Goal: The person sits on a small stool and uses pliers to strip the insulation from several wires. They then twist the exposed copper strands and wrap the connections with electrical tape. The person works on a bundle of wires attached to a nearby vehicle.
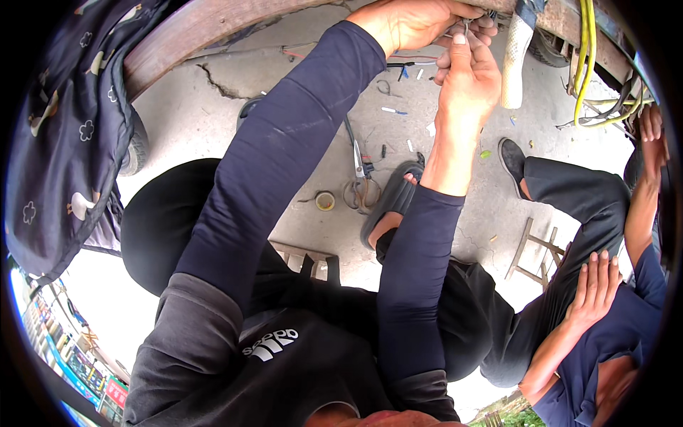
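Both my hands meet at the top, just under a brownish beam (188,46). My left hand (413,27) reaches in from the left with its fingers bent and pressed together at the beam's edge. Close against it, my right hand (469,78) points upward, thumb and fingers pinched on a thin wire-like piece (467,25). What the left fingers grip is hidden. Just right of my right hand hangs a thick bundle in a whitish sleeve (517,67), dark at its upper end.
Scissors (358,171), a tape roll (324,201) and several wire scraps lie on the concrete floor. Yellow cables (585,71) hang at upper right. A co-worker (605,341) sits at right, near a small wooden stool (535,249). Patterned dark cloth (67,135) hangs at left.
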A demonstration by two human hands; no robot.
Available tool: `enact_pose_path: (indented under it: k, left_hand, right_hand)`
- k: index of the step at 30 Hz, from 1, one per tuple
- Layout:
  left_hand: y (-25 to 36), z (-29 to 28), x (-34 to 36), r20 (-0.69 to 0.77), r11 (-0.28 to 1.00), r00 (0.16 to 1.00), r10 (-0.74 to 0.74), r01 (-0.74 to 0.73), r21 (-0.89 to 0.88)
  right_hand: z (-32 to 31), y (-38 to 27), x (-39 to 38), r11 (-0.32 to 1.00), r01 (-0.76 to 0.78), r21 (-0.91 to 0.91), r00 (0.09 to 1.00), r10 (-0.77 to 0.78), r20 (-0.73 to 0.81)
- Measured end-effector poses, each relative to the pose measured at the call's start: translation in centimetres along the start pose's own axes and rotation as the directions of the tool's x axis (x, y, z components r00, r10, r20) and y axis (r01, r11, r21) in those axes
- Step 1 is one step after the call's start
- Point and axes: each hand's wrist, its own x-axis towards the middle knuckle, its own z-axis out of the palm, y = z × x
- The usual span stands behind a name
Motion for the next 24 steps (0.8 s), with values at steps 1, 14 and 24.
enact_pose_path:
  k: [1, 14, 24]
  left_hand:
    - [-0.2, -0.3, 0.2, -0.008, 1.0, 1.0, -0.016, 0.016, -0.025]
    - [1.2, -0.6, -0.2, 0.146, 0.984, 0.98, -0.135, 0.149, -0.094]
    - [2.1, 2.5, -2.7, -0.226, 0.972, 0.97, -0.09, 0.135, 0.191]
  right_hand:
    - [0.1, 0.0, -0.1, 1.0, 0.011, -0.001, 1.0, -0.011, -0.018]
    - [-1.0, -2.1, 1.8, 0.933, -0.293, 0.209, 0.953, 0.266, 0.146]
    - [-1.3, -1.9, 3.8, 0.83, -0.447, 0.333, 0.877, 0.333, 0.347]
